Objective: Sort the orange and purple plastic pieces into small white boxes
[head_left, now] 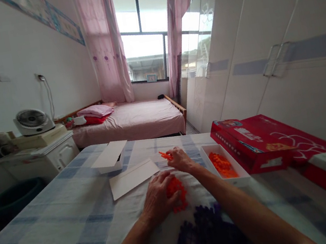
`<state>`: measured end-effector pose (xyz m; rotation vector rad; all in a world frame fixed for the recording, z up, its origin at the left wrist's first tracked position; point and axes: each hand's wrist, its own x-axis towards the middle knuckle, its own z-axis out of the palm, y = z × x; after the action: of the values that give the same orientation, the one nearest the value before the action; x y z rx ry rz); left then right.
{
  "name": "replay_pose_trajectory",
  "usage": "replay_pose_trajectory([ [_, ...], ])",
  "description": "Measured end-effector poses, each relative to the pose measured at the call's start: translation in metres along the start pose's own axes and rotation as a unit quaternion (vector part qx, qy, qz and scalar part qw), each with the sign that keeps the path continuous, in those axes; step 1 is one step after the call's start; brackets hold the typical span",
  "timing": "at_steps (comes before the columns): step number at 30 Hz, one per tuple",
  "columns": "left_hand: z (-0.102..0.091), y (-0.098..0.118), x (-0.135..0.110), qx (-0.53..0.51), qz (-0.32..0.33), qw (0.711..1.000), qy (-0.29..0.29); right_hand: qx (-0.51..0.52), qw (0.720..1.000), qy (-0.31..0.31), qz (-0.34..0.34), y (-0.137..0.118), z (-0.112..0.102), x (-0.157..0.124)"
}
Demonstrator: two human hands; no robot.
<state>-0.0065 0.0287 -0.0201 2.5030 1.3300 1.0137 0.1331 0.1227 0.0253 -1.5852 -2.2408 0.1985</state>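
Note:
My left hand (pixel 160 197) rests on the checked tablecloth and grips an assembled cluster of orange plastic pieces (pixel 177 194). Just beyond it, my right hand (pixel 180 158) pinches a single orange piece (pixel 165 155) between thumb and fingers. A white tray (pixel 241 178) holding several loose orange pieces (pixel 222 165) stands to the right of my right hand. A dark purple cluster of similar interlocking pieces (pixel 200 232) lies near me, between my forearms.
A white lid (pixel 133 177) and a small white box with its lid askew (pixel 110 156) lie to the left front. Red boxes (pixel 257 145) sit at the right edge. Beyond the table (pixel 58 223) are a bed, a nightstand with a fan, and wardrobes.

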Motion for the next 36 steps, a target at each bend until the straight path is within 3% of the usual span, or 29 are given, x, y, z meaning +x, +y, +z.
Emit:
replay_pose_trajectory([
  [4,0.001,-0.001,-0.001,0.004,-0.010,1.000,-0.005,-0.004,0.998,0.064,-0.004,0.022,-0.046,-0.027],
  [8,0.003,-0.003,0.000,0.007,-0.018,1.000,-0.008,-0.031,0.992,0.114,0.031,0.070,-0.086,-0.058],
  [11,0.003,-0.003,0.000,0.012,-0.016,1.000,-0.008,-0.052,0.986,0.138,0.071,0.109,-0.093,-0.073],
  [15,0.001,-0.002,0.000,0.021,-0.015,1.000,-0.011,-0.046,0.983,0.151,0.096,0.137,-0.079,-0.080],
  [18,0.002,-0.003,0.000,0.028,-0.008,0.999,-0.013,-0.030,0.981,0.167,0.092,0.141,-0.076,-0.086],
  [22,0.004,-0.006,0.000,0.032,0.000,0.999,-0.008,0.009,0.984,0.162,0.077,0.141,-0.096,-0.100],
  [24,0.005,-0.007,0.000,0.031,0.002,1.000,-0.003,0.079,0.991,0.079,0.072,0.143,-0.109,-0.109],
  [27,0.005,-0.007,0.000,0.029,0.000,1.000,-0.003,0.167,0.980,-0.081,0.070,0.141,-0.121,-0.116],
  [28,0.005,-0.008,0.000,0.029,0.000,1.000,-0.005,0.166,0.978,-0.102,0.067,0.140,-0.121,-0.117],
  [33,0.005,-0.009,-0.001,0.019,0.006,1.000,-0.010,0.008,0.995,0.002,0.103,0.131,-0.114,-0.117],
  [36,0.004,-0.009,-0.002,-0.017,-0.010,1.000,-0.004,0.014,0.995,-0.033,0.096,0.126,-0.110,-0.118],
])
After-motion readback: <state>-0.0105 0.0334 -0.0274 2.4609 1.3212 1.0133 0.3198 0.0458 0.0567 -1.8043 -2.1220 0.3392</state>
